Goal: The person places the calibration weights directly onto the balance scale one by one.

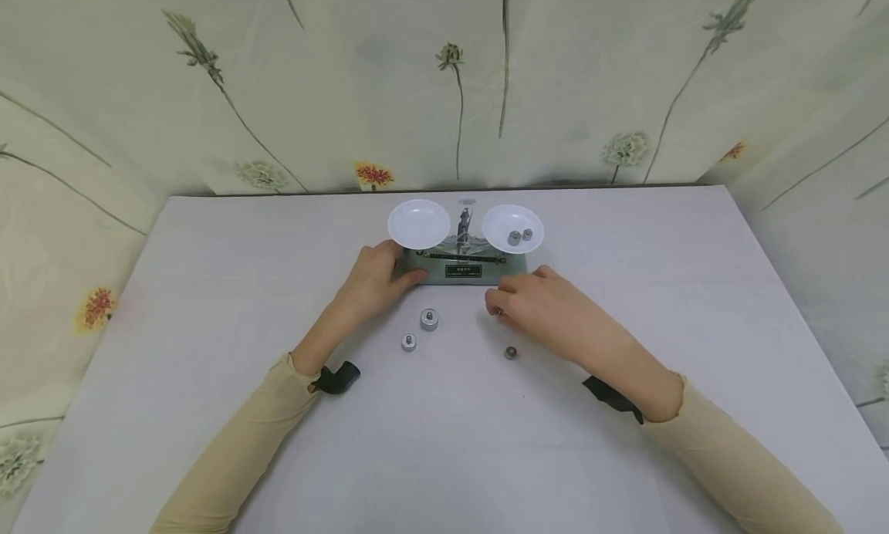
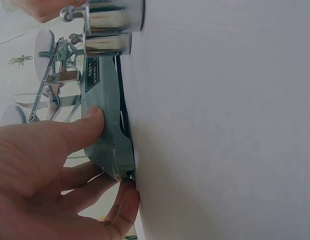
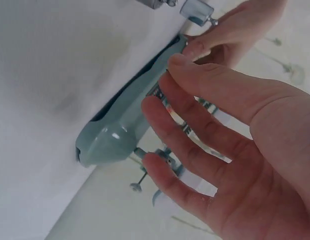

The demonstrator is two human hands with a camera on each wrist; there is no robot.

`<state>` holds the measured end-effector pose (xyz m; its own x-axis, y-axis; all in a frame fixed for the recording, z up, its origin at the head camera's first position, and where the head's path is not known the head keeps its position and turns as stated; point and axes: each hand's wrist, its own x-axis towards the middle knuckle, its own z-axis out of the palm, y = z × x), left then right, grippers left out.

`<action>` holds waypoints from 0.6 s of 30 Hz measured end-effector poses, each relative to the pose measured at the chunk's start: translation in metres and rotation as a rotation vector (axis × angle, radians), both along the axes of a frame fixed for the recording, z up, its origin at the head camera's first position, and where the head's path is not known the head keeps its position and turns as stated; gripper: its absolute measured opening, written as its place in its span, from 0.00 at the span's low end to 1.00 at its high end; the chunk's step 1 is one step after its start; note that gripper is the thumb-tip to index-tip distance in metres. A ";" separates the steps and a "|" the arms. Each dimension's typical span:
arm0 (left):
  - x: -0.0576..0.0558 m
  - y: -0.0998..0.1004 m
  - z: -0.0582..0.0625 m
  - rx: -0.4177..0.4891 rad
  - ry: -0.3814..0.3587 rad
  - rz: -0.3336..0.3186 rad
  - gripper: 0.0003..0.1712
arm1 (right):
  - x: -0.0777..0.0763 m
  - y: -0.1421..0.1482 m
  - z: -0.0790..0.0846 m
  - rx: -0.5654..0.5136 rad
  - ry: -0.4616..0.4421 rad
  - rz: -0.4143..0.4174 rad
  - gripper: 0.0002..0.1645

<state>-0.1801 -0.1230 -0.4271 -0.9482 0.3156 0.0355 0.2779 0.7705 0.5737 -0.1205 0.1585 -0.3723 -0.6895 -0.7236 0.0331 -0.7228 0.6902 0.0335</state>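
Note:
A balance scale (image 1: 463, 271) with a grey-green base and two white pans stands toward the back of the table. My left hand (image 1: 375, 279) grips the left end of its base, thumb on the front face and fingers around the end. Two small metal weights (image 1: 515, 238) lie in the right pan (image 1: 495, 219); the left pan (image 1: 419, 224) holds nothing. In front of the base's right end, my right hand (image 1: 538, 302) brings thumb and index fingertips together on a tiny dark-edged piece, seemingly a small weight, almost wholly hidden. Its other fingers are loosely bent in the right wrist view.
Two larger knobbed weights (image 1: 429, 319) stand on the white table (image 1: 430, 457) in front of the scale, between the hands. A small weight (image 1: 511, 353) sits below the right hand. A flower-printed cloth (image 1: 389, 94) hangs behind the table.

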 end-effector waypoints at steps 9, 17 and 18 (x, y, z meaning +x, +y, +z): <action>0.000 0.000 -0.001 0.007 0.009 0.003 0.27 | -0.003 0.007 0.017 -0.033 -0.017 -0.051 0.10; 0.000 -0.001 -0.001 0.001 0.010 0.000 0.28 | -0.007 0.016 0.029 -0.066 0.017 -0.064 0.11; 0.000 -0.001 -0.001 0.002 0.013 -0.002 0.28 | -0.008 0.016 0.030 -0.071 0.024 -0.066 0.11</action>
